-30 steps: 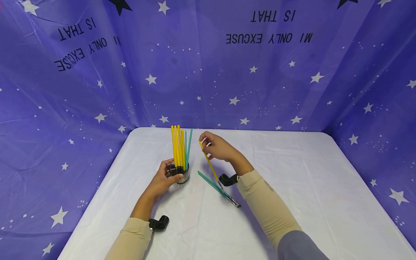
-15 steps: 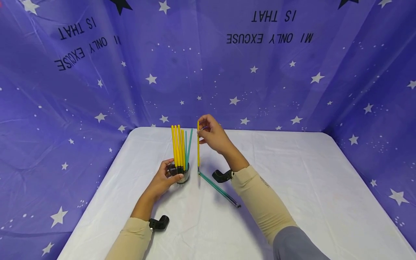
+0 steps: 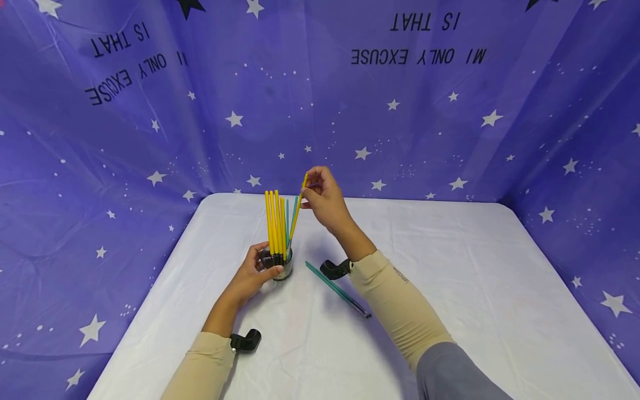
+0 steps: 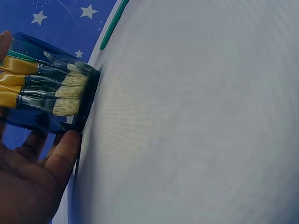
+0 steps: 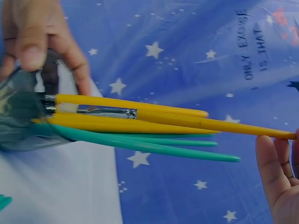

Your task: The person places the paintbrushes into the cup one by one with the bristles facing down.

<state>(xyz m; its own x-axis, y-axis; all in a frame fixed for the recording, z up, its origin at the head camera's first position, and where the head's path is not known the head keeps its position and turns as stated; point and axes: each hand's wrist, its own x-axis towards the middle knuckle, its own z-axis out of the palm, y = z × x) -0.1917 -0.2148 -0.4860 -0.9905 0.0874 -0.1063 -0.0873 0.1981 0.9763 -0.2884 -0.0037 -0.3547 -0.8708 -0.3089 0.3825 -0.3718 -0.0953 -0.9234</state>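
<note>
My left hand [image 3: 249,282] grips a clear glass cup [image 3: 286,270] from its left side, thumb toward the front. Several yellow-handled paintbrushes [image 3: 272,225] and a few teal ones [image 5: 187,148] stand in the cup, handles up; pale bristles [image 4: 67,106] show through its wall in the left wrist view. My right hand [image 3: 327,203] pinches another yellow paintbrush [image 5: 187,122] near the end of its handle. This brush leans with its bristle end down at the cup's mouth, beside the other handles. Whether its bristles are inside the rim is hard to tell.
Teal paintbrushes [image 3: 336,288] lie together on the white-covered table [image 3: 475,311], right of the cup, below my right wrist. A purple star-patterned cloth [image 3: 340,122] rises behind the table and along both sides. Each wrist wears a small black camera [image 3: 246,341].
My right hand has lifted the yellow paintbrush off the area by the teal brushes, brought it upright, then left to the cup's mouth, tilting it. My left hand stays on the cup.
</note>
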